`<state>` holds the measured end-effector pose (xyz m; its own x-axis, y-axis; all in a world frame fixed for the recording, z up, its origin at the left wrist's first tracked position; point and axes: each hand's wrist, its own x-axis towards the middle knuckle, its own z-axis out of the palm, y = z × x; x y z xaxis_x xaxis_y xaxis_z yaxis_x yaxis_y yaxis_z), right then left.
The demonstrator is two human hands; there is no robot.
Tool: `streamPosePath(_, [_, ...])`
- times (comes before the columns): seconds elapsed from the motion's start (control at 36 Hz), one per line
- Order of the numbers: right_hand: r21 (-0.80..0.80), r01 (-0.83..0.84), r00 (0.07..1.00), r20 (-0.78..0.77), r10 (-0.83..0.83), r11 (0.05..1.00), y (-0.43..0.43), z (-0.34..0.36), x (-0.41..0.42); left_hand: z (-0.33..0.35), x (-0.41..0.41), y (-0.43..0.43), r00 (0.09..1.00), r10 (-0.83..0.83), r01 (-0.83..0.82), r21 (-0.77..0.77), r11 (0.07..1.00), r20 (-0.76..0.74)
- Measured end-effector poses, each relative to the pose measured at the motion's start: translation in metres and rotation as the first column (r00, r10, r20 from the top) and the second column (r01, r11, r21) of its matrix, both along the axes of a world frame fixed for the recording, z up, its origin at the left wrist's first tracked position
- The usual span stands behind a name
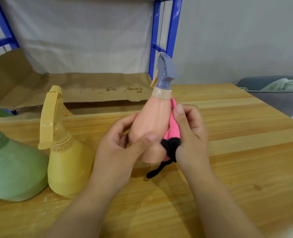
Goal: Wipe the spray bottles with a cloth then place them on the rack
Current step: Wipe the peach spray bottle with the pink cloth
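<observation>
A peach spray bottle (152,121) with a grey-blue trigger head is held tilted above the wooden table (245,160). My left hand (120,143) grips its lower body, thumb across the front. My right hand (190,133) holds a pink cloth with black trim (173,133) and presses it against the bottle's right side. A yellow spray bottle (65,160) and a green spray bottle (13,169) stand on the table at the left. The blue metal rack (171,36) stands behind the table, its shelf lined with brown cardboard (90,88).
A grey bin (280,98) with pale cloth inside sits off the table's far right corner. A grey wall is behind. The rack's right post rises just behind the peach bottle's head.
</observation>
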<state>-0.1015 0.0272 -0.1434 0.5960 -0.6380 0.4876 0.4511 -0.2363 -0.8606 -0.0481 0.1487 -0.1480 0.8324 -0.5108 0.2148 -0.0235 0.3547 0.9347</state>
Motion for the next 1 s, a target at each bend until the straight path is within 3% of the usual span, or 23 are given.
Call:
streamPosePath(0.08, [-0.046,-0.045,0.999,-0.004,0.045,0.998,0.000,-0.003,0.000,-0.003,0.003,0.001,1.000,0.017,-0.017,0.023,1.000,-0.014])
streamPosePath(0.25, [-0.180,-0.121,0.993,-0.035,0.117,0.976,0.004,-0.003,0.001,0.000,0.009,0.004,0.996,-0.056,0.049,-0.092,0.995,-0.075])
streamPosePath(0.31, [-0.112,-0.124,0.992,-0.012,0.123,0.986,0.003,-0.003,0.002,0.001,0.008,0.005,0.993,-0.067,0.055,-0.121,0.991,-0.094])
streamPosePath(0.42, [0.196,-0.205,0.979,0.054,0.198,0.959,0.001,0.004,-0.001,-0.001,0.008,0.006,0.993,-0.065,0.056,-0.090,0.994,-0.095])
streamPosePath(0.53, [0.269,-0.202,0.978,0.010,0.207,0.942,0.005,0.006,-0.003,-0.003,0.007,0.004,0.995,-0.052,0.049,-0.045,0.998,-0.079])
streamPosePath(0.67, [0.016,-0.056,0.996,-0.075,0.057,0.998,0.007,-0.002,0.005,-0.005,0.006,0.003,1.000,0.025,-0.027,0.114,0.993,0.015])
streamPosePath(0.78, [-0.052,-0.053,0.998,-0.029,0.051,0.997,0.005,-0.002,0.003,-0.003,0.007,0.004,0.999,-0.029,0.030,0.034,0.999,-0.034])
streamPosePath(0.89, [0.255,-0.184,0.983,0.028,0.183,0.949,0.002,0.005,-0.002,-0.001,0.009,0.007,0.986,-0.118,0.111,-0.064,0.992,-0.121])
streamPosePath(1.0, [0.272,-0.179,0.983,0.013,0.183,0.945,0.003,0.005,-0.001,0.000,0.007,0.006,0.981,-0.141,0.135,-0.052,0.989,-0.132])
